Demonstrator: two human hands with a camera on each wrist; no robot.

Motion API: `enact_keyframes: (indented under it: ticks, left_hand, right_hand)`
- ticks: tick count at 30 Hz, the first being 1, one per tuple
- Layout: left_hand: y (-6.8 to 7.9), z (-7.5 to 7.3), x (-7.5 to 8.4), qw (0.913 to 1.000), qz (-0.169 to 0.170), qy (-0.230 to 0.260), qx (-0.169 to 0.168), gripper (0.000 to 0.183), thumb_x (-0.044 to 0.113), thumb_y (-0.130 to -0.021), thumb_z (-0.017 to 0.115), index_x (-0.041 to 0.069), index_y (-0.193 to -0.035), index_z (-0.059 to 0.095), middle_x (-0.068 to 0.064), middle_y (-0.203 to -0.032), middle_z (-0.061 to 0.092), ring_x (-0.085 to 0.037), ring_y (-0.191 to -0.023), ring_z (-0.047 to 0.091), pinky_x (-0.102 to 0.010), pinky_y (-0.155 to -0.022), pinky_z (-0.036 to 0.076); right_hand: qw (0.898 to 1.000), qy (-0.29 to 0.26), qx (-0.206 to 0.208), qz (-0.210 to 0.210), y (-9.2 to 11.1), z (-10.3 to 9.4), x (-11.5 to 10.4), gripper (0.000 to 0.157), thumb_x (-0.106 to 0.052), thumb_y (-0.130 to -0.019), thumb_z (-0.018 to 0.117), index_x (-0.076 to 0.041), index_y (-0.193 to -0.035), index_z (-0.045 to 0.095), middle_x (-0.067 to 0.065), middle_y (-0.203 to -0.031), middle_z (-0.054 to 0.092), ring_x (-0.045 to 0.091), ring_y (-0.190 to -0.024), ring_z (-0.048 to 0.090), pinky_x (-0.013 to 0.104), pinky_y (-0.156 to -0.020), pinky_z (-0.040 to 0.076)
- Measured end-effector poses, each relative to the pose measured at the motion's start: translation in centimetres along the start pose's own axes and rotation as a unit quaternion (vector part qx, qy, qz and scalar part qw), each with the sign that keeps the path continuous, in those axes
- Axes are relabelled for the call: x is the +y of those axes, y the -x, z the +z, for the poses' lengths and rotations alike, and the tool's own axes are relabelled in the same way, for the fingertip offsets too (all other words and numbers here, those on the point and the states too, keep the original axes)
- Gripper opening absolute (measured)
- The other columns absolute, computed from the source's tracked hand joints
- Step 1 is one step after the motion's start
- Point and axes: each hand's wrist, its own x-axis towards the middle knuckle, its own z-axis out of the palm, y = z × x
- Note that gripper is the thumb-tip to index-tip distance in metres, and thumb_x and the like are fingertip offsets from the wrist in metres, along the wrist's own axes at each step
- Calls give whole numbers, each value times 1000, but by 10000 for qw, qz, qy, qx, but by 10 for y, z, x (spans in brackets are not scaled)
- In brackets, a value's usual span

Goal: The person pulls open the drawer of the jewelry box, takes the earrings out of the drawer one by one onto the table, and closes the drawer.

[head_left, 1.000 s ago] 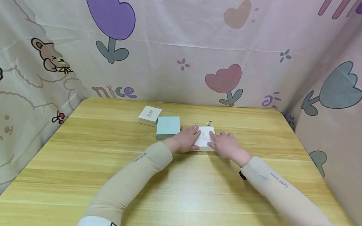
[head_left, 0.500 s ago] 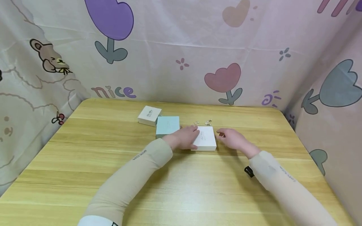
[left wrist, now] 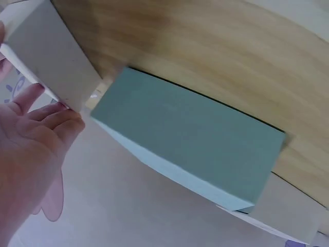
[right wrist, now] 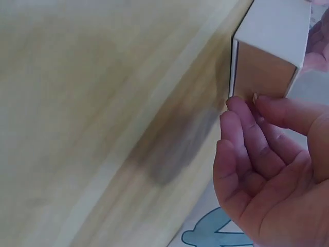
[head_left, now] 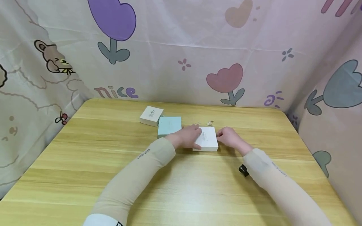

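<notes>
A white box with faint print on its lid lies flat on the table. My left hand rests on its left part, fingers spread on the top and thumb near the front edge. In the left wrist view, those fingers look mostly straight against the box's edge. At the box's right side, my right hand pinches a small tab between thumb and forefinger. This tab sits against the brown side face, and the fingertips hide most of it.
Left of the left hand stands a pale teal box, close by. Behind that is another white box. Small shiny trinkets lie just beyond the white box on the wooden table. A printed cloth hangs behind.
The right hand has lifted off the box's top and moved to its right side, where thumb and forefinger have come together. The left hand has stayed on the box.
</notes>
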Motion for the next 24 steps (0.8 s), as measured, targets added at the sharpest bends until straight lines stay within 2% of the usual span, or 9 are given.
enact_keyframes:
  ticks: [3, 6, 10, 18, 24]
  left_hand:
    - [2, -1, 1, 9999, -9, 66, -108, 76, 50, -85, 60, 3, -140, 37, -16, -155, 22, -30, -143, 22, -38, -116, 25]
    - [3, -1, 2, 9993, -8, -88, -350, 83, 51, -89, 54, 2, -148, 22, -17, -157, 11, -29, -145, 13, -35, -118, 18]
    - [4, 0, 2, 9979, -45, -184, -624, 85, 52, -93, 45, 3, -150, 7, -16, -158, -2, -28, -146, 0, -34, -119, 11]
    - [7, -2, 1, 9979, -46, -39, -652, 82, 49, -94, 43, 4, -150, 4, -15, -158, -6, -27, -146, -4, -32, -119, 8]
    - [9, -1, 3, 9974, -108, 154, -700, 83, 49, -94, 44, 5, -151, 4, -13, -158, -8, -25, -146, -5, -32, -119, 8]
  right_hand:
    - [10000, -58, -18, 59, -2, 1, 0, 20, -2, -86, 53, 5, -91, 70, 14, -84, 69, 15, -66, 51, 26, -62, 42]
    - [9998, -108, -82, 126, -3, 2, 1, 19, -1, -85, 52, 5, -86, 70, 10, -76, 67, 12, -60, 47, 21, -55, 38]
    - [9996, -173, -195, 139, -5, 1, 0, 21, 1, -85, 50, 6, -88, 70, 11, -76, 69, 10, -59, 49, 19, -53, 38]
    - [9995, -114, -275, 110, -5, -4, 0, 21, 2, -85, 50, 7, -88, 70, 13, -77, 70, 11, -62, 56, 20, -55, 42]
    - [9996, 124, -215, 95, -1, -6, 4, 20, 1, -83, 50, 4, -80, 70, 10, -69, 68, 12, -60, 52, 21, -56, 40]
